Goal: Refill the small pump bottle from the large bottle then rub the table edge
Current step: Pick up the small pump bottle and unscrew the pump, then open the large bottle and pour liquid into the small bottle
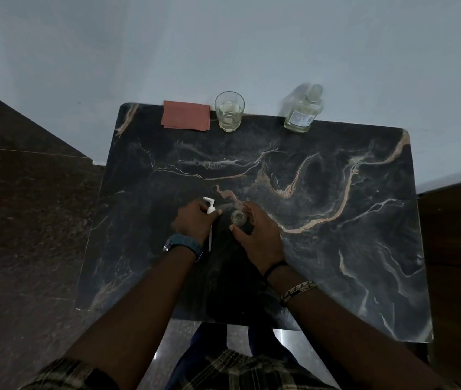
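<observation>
Holding the pump (210, 206) clear of its bottle, the left hand (195, 222) had its fingers curled round the white head, the dip tube trailing back under the wrist. The right hand (254, 230) gripped the small bottle (238, 218), which stood open-mouthed on the table (336, 249) just beside the pump. The two hands sat close together but apart. The large bottle (304, 111) stood at the far edge, well away, with a glass (229, 111) and a reddish cloth (185, 115) to its left. By the look of it, the opening step was done and pouring not begun. Next, the pump would need setting down and the large bottle fetching, uncapped if capped, then tipped carefully over that narrow mouth.
</observation>
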